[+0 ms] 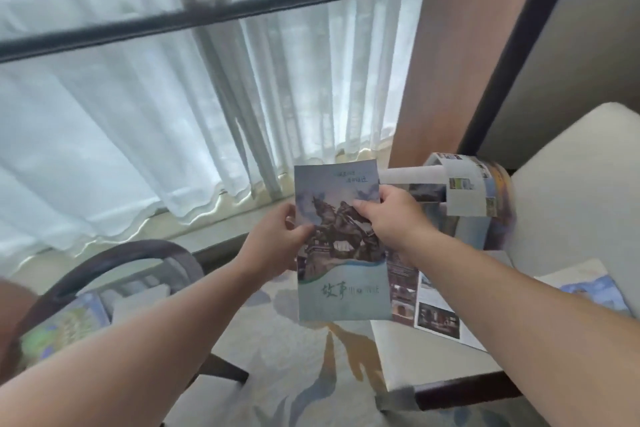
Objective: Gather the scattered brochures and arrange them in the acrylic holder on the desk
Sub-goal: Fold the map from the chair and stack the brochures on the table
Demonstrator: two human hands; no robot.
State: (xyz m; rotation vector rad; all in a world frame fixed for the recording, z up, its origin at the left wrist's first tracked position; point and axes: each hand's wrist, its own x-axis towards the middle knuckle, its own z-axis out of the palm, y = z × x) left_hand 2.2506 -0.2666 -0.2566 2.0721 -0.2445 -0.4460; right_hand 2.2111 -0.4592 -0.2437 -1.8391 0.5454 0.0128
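Observation:
I hold a blue-green brochure (341,274) with a horse statue on its cover upright in mid-air at the centre. My left hand (277,239) pinches its left edge. My right hand (388,215) grips its upper right part, along with a long unfolded brochure (471,191) that curls away to the right and hangs down behind the cover. Another brochure (595,291) lies on the white seat at the right. A green and blue one (65,326) lies on the chair at the lower left. No acrylic holder or desk is in view.
A white upholstered chair (568,184) with a dark wooden frame stands at the right. A dark round-backed chair (114,260) stands at the lower left. Sheer curtains (138,114) cover the window ahead. Patterned carpet (294,374) lies below.

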